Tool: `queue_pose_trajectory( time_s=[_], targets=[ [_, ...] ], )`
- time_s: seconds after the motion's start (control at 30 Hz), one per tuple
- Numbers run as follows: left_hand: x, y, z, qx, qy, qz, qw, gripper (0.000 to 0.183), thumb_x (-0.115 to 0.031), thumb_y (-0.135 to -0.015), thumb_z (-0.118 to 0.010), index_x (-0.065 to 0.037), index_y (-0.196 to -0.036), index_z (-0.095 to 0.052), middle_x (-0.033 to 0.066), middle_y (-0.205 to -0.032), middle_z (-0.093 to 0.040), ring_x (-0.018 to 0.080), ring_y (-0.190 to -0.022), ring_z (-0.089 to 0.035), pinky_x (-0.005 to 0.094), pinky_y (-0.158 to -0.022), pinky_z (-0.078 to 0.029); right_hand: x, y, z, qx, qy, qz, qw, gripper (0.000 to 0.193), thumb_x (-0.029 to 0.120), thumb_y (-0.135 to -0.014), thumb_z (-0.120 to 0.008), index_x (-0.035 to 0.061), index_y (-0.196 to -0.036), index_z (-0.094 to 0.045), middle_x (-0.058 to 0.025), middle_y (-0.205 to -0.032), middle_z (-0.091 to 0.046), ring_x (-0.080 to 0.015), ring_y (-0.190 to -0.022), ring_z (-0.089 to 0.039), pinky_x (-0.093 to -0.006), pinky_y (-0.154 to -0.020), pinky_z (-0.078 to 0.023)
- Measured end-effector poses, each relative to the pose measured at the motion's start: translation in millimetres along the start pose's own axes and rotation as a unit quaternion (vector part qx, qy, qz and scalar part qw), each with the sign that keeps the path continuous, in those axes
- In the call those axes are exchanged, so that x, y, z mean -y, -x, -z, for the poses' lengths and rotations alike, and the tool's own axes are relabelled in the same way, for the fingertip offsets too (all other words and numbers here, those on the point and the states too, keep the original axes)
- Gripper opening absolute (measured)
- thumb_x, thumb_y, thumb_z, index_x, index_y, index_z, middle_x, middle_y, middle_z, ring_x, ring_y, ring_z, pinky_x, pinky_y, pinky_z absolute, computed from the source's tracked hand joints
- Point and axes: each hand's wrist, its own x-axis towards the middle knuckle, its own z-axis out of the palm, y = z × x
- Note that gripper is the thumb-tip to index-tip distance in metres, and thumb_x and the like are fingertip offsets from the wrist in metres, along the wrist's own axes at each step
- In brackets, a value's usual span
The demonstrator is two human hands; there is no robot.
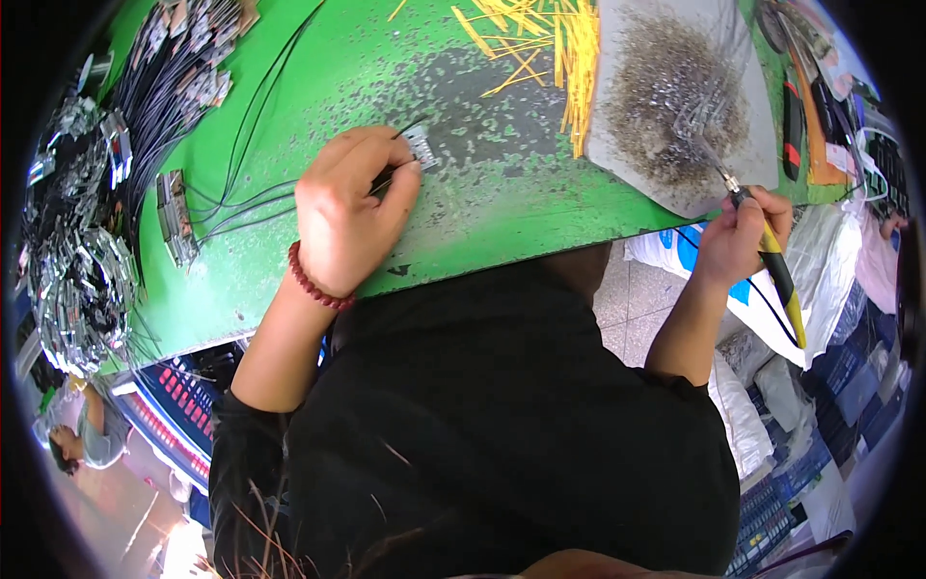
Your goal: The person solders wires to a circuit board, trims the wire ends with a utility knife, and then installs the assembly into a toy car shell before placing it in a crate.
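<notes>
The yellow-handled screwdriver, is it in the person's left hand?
No, the yellow-handled screwdriver is gripped by the right hand, while the left hand presses a small metal part on the green table.

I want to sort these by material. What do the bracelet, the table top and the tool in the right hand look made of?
Bracelet: round dark red beads, glossy, maybe wood or stone. Table top: green painted board, paint worn to grey patches. Tool in the right hand: yellow and black handle, likely plastic, with a shiny metal tip.

Black tee, red bead bracelet (pixel 313 282), left wrist.
</notes>
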Motion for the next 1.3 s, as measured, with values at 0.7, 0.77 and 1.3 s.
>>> queue_pose_trajectory(
  time_s=[0.7,0.77,1.3],
  targets=[
    [10,3,-7,-0.06,-0.041,-0.055,0.996,0.007,-0.004,-0.071,-0.066,-0.005,-0.072,-0.06,0.0077,-0.077,-0.062,0.0274,-0.072,-0.061,0.0363,-0.06,-0.05,29,53,-100,0.245,-0.163,-0.042,0.955,0.02,0.013,-0.079,-0.064,-0.0006,-0.085,-0.05,-0.0078,-0.069,-0.053,-0.0119,-0.057,-0.049,-0.023,-0.051,-0.039],
    [10,3,-8,-0.065,-0.047,-0.052,0.995,0.007,-0.004,-0.071,-0.066,-0.005,-0.072,-0.06,0.0078,-0.077,-0.062,0.0275,-0.072,-0.061,0.0364,-0.06,-0.051,30,56,-108,0.272,-0.167,-0.074,0.945,0.019,0.012,-0.08,-0.064,-0.0008,-0.086,-0.052,-0.0068,-0.072,-0.053,-0.0102,-0.06,-0.048,-0.0227,-0.055,-0.038],
    [9,0,-8,-0.063,-0.045,-0.047,0.996,0.01,0.002,-0.071,-0.068,-0.002,-0.074,-0.059,0.0088,-0.078,-0.063,0.0265,-0.068,-0.062,0.0334,-0.057,-0.05,16,69,-117,0.306,-0.105,-0.078,0.943,0.025,0.015,-0.078,-0.072,-0.0003,-0.089,-0.056,-0.0055,-0.08,-0.056,-0.0082,-0.067,-0.048,-0.0213,-0.061,-0.037]
  ],
)
